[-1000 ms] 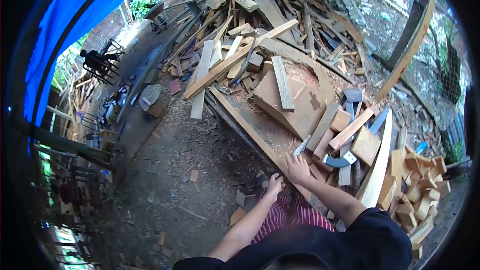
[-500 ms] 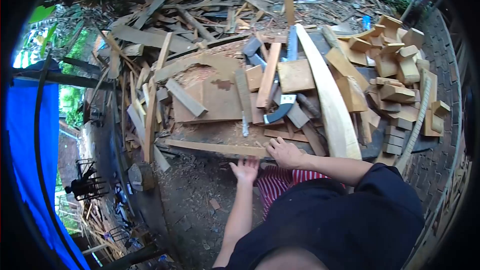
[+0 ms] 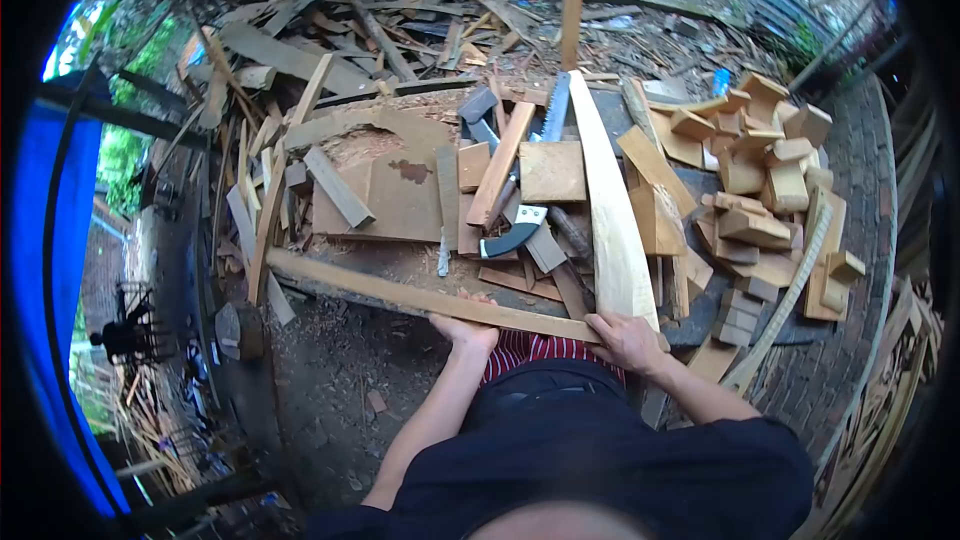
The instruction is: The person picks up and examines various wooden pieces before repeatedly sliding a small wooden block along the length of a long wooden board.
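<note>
Both hands on the long wooden strip point(image 3: 420, 297) at the near bench edge: left hand point(image 3: 468, 331) cupped under its middle, right hand point(image 3: 625, 338) closed over its end, beyond them a curved-handled saw point(image 3: 515, 230) and the pale curved plank point(image 3: 607, 210); no readable writing.

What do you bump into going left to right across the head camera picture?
Blue tarp → long wooden strip with the left hand on it → curved-handle saw → right hand → pile of wood blocks.
</note>
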A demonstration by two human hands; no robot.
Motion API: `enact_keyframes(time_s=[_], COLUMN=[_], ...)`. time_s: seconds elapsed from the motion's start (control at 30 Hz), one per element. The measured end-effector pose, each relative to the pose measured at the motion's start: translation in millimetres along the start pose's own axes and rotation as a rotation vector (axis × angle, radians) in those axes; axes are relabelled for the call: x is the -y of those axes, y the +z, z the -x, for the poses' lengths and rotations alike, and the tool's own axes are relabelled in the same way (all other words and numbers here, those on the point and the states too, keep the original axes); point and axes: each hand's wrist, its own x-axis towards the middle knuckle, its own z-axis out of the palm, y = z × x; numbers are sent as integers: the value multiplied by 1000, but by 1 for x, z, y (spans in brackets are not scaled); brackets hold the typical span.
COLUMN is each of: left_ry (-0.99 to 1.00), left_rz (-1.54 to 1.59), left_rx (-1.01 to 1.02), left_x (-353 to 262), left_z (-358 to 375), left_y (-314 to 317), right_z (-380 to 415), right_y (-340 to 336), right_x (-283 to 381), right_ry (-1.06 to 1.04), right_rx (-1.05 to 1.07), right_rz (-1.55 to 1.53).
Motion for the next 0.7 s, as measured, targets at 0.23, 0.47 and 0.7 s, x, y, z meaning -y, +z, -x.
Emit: enact_keyframes(time_s=[0.23, 0.47, 0.7], left_ry=[-48, -88, 33], left_rz=[-450, -898, -841], left_rx=[521, 696, 305], left_x=[43, 57, -2], left_z=[2, -18, -61], left_y=[74, 57, -20], right_z=[20, 41, 41], right_y=[24, 18, 67], right_x=[-22, -38, -127], right_ry=[184, 325, 300], right_rx=[-406, -458, -419], right_rz=[-41, 127, 172])
